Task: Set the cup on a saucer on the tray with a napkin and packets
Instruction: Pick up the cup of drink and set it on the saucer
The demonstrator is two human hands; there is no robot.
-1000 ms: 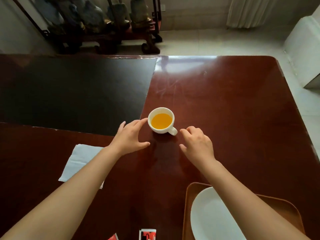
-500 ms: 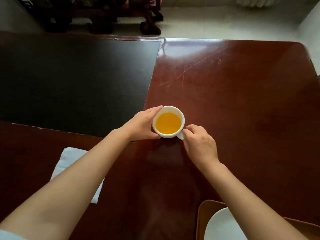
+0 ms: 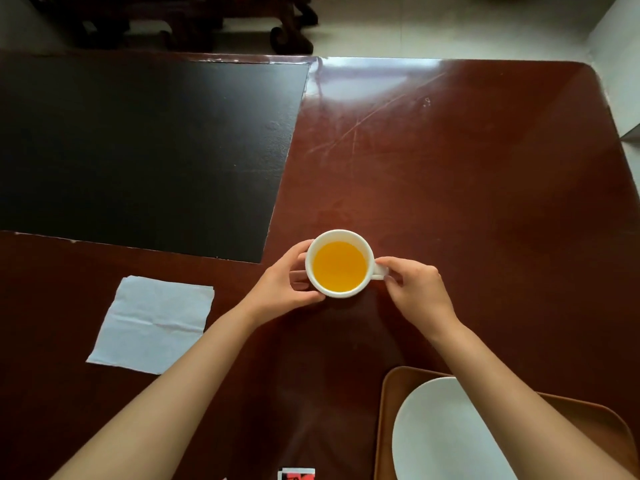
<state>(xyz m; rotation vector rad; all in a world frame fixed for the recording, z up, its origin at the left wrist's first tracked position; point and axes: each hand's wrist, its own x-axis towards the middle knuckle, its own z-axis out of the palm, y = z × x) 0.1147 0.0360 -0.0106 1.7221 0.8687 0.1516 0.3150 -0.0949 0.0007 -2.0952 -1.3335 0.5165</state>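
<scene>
Near table (image 3: 485, 209) edge: 1 packet (image 3: 296, 474), red print, cut off by frame. Near right corner: 1 brown tray (image 3: 389, 410) w/ 1 white saucer (image 3: 440, 438) on it, partly hidden by right forearm. Left, flat on table: 1 white napkin (image 3: 154, 323), well apart from tray. Mid-table: 1 white cup (image 3: 341, 265), orange liquid inside, just right of black mat (image 3: 138, 150) corner. Left hand (image 3: 282, 289) curled round cup's left side, fingers touching wall. Right hand (image 3: 417, 292) pinching handle betw. thumb & fingers. Cup not on saucer yet.
</scene>
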